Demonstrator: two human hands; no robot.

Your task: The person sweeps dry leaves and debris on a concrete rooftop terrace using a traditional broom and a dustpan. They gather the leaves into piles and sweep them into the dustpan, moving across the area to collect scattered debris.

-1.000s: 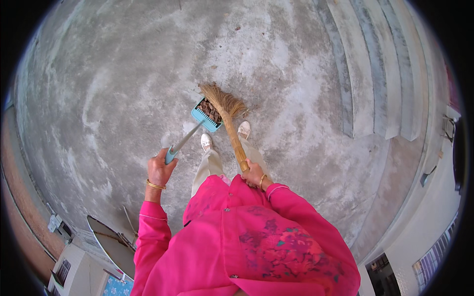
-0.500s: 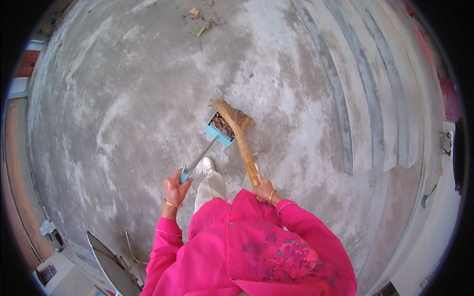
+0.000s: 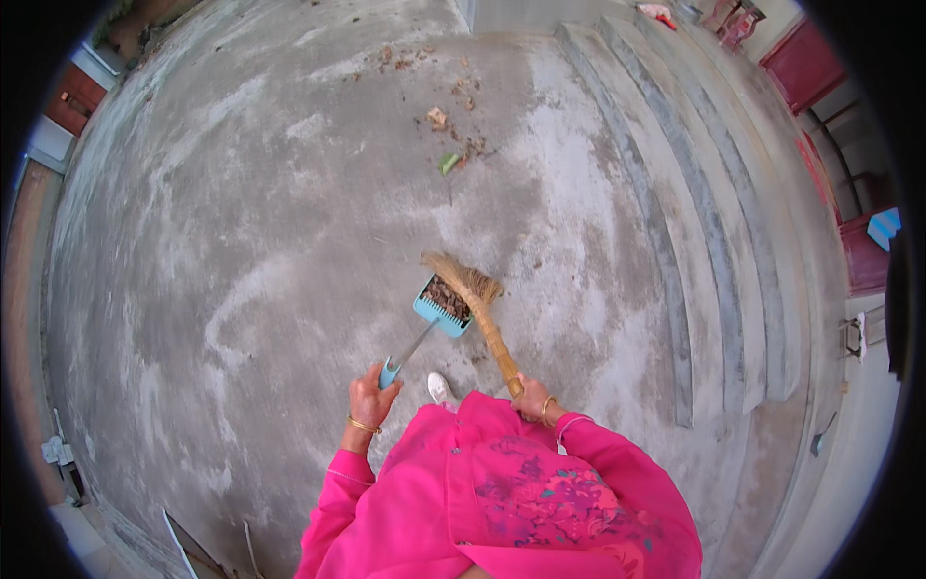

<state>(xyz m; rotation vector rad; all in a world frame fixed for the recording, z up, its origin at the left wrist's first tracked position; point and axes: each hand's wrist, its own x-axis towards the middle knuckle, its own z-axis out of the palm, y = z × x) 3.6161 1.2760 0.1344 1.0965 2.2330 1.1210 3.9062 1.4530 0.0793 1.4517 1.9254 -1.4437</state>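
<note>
My left hand [image 3: 369, 398] is closed round the light-blue grip of a long-handled dustpan [image 3: 449, 322]. Dry brown leaves [image 3: 448, 298] lie in the pan, which has a toothed back edge. In my right hand [image 3: 531, 398] is the thick stalk of a straw broom [image 3: 493, 334], fingers wrapped round it. The broom's bristles spread across the pan's front and right side and hide part of the leaves. Ahead on the concrete floor [image 3: 318, 232] lie a green scrap [image 3: 449, 163], a pale crumpled leaf [image 3: 437, 118] and scattered brown leaf bits [image 3: 397, 60].
Concrete steps [image 3: 666, 212] run along the right side, with dark red doors [image 3: 805, 63] beyond them. A brownish ledge [image 3: 29, 289] borders the left. Near my lower left stands a thin-edged panel [image 3: 180, 542]. My white shoe [image 3: 439, 388] shows below the dustpan.
My view has tilted up and forward, so more litter, the steps' far end and the doors show. Both hands keep their holds; broom and dustpan stay together, lower in the picture.
</note>
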